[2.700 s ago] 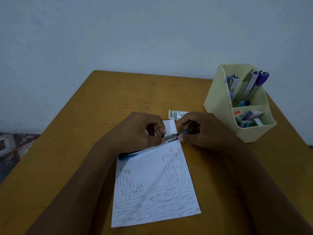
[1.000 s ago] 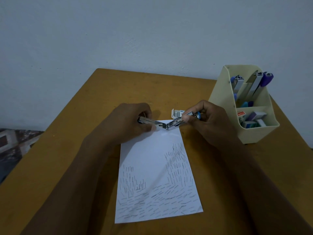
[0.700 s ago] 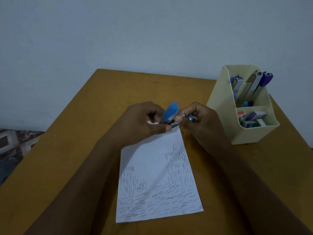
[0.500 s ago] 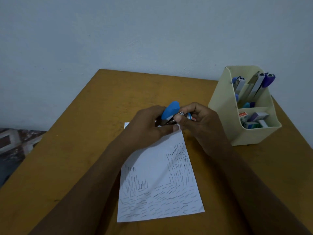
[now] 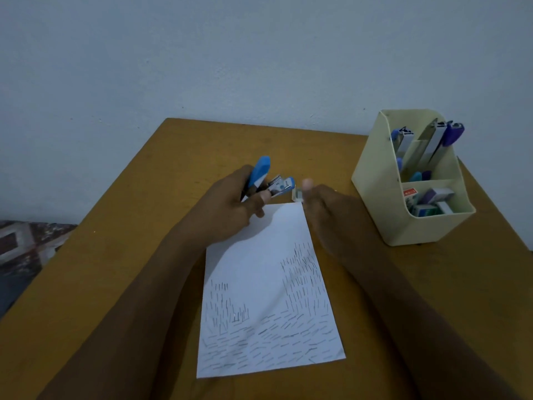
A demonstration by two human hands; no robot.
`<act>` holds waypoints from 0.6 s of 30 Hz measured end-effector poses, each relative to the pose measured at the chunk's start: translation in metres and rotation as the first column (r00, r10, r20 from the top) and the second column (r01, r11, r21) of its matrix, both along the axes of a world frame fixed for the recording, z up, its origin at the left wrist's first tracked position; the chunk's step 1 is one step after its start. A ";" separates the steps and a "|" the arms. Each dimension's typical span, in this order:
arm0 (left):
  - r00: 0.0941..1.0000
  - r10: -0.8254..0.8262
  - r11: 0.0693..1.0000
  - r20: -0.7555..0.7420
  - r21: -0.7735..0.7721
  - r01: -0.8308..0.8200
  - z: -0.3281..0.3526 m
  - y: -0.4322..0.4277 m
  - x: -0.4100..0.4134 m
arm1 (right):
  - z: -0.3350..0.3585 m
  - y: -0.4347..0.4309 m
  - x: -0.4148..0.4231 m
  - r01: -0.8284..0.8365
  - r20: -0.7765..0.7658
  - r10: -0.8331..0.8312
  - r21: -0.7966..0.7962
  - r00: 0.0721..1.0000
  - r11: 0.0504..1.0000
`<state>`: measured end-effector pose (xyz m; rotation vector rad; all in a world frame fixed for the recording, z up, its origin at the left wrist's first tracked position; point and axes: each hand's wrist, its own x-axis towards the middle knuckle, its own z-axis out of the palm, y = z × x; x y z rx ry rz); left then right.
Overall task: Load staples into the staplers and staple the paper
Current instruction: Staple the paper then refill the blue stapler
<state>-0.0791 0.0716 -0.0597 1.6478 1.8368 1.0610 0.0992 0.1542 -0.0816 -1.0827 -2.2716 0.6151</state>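
Blue plastic marks the stapler (image 5: 261, 172), which the left hand (image 5: 230, 207) grips hinged open over the far left corner of the paper (image 5: 268, 284). The stapler's top arm stands up and away from the person, while the metal magazine (image 5: 281, 186) juts out to the right, its long axis aimed roughly at the small staple box (image 5: 297, 194). That box lies on the table (image 5: 178, 157) just beyond the paper's far edge, between the two hands, and the right hand (image 5: 320, 210) is plainly the nearer to it, right against its near side. The right hand hangs back-up with its thumb raised beside the box, but it is blurred, so whether its fingers pinch a strip of staples cannot be told. Loading looks to be the step in hand: a strip would need only a short carry leftward, laid in line with the open channel. Further staplers stand in the cream organiser (image 5: 375, 180), well apart to the right.
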 end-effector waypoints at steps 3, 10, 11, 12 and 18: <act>1.000 -0.003 0.999 -0.031 -0.037 0.002 0.001 -0.003 -0.008 | 0.001 -0.010 -0.008 0.065 0.260 -0.090 0.103 0.961 0.993; 0.996 -0.004 0.996 -0.091 -0.086 -0.004 0.001 -0.005 -0.012 | 0.011 -0.020 -0.013 0.132 0.480 -0.115 -0.001 0.870 0.991; 0.996 0.010 0.997 -0.088 -0.081 -0.017 0.001 -0.005 -0.012 | 0.012 -0.022 -0.014 0.139 0.478 -0.124 0.003 0.870 0.990; 0.997 0.026 0.997 -0.079 -0.074 -0.032 0.001 -0.005 -0.012 | 0.013 -0.025 -0.016 0.147 0.471 -0.139 0.020 0.871 0.989; 0.990 0.108 0.994 -0.094 -0.004 -0.109 -0.003 -0.003 -0.016 | 0.013 -0.036 -0.017 0.171 0.502 -0.174 0.052 0.847 0.984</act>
